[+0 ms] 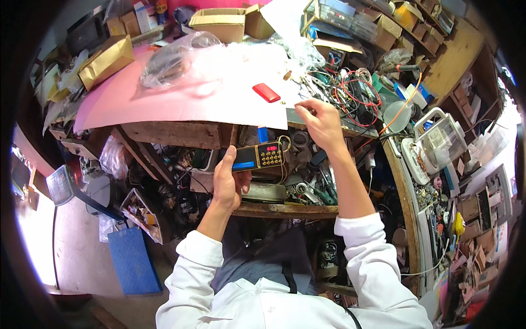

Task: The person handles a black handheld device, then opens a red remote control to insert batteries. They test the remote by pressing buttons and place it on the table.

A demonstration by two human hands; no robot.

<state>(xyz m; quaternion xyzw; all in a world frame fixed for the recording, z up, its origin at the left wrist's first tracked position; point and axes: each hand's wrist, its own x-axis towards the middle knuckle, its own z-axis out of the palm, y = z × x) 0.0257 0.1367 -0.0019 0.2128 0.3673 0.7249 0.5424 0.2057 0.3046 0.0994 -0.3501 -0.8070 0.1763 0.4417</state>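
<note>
My left hand [225,178] is closed around a small black portable radio [256,157] with gold trim, a lit red display and round gold buttons. A blue USB stick [262,135] stands up from the radio's top edge. My right hand [322,124] is over the bench's front edge, to the right of the radio, with its fingers bent together. Whatever its fingertips hold, if anything, is too small to make out. Beyond the radio, a flat red case [266,92] lies on the pale sheet [219,104], with a tiny dark piece [282,102] beside it.
A clear plastic bag [175,60] and an open cardboard box [218,24] are at the back. Tangled cables [356,90] pile up at right, near a clear lidded container [438,142]. Below the bench top, an open drawer [285,210] is full of tools and parts.
</note>
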